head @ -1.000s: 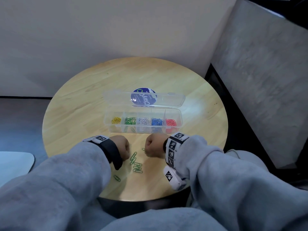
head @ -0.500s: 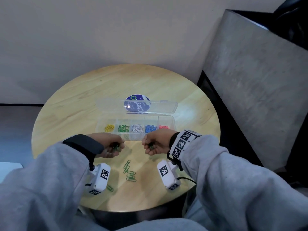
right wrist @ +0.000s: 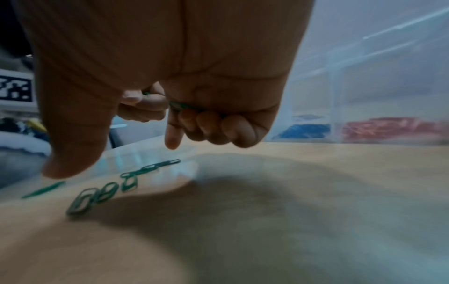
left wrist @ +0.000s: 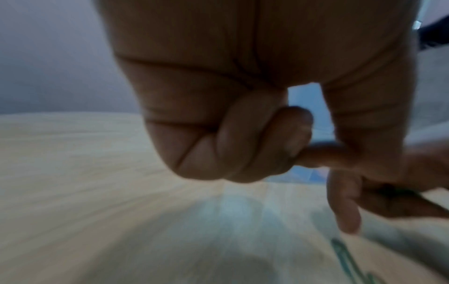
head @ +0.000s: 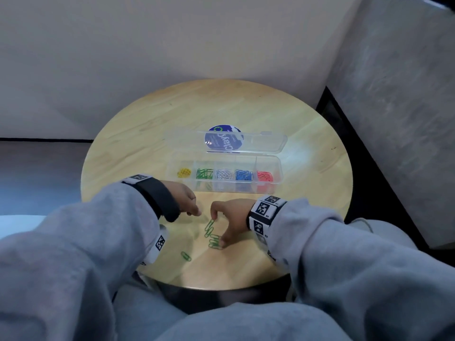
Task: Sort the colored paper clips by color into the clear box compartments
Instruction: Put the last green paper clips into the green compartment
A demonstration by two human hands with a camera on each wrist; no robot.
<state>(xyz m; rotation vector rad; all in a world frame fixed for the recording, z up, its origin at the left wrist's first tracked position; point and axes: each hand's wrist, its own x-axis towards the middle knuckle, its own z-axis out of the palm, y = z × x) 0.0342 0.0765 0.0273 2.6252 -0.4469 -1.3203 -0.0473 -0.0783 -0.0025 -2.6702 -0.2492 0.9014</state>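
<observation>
Right hand (head: 230,217) spreads thumb and forefinger over loose green clips (head: 213,238), green clips tucked under its curled fingers; left hand (head: 186,200) curls, contents unclear.

Your head camera looks forward and steeply down from above your lap, taking in the whole round table (head: 147,148), the open box (head: 268,187) at its middle, the wall beyond and both sleeves. Your left wrist camera sits very close under the left hand (left wrist: 243,96), low over the tabletop, looking along the fingers; it is blurred. Your right wrist camera sits just as close beneath the right hand (right wrist: 170,67), facing the box's front wall (right wrist: 364,96). All three views share the strip of table before the box, where the loose green clips (head: 212,236) (right wrist: 102,194) lie.
</observation>
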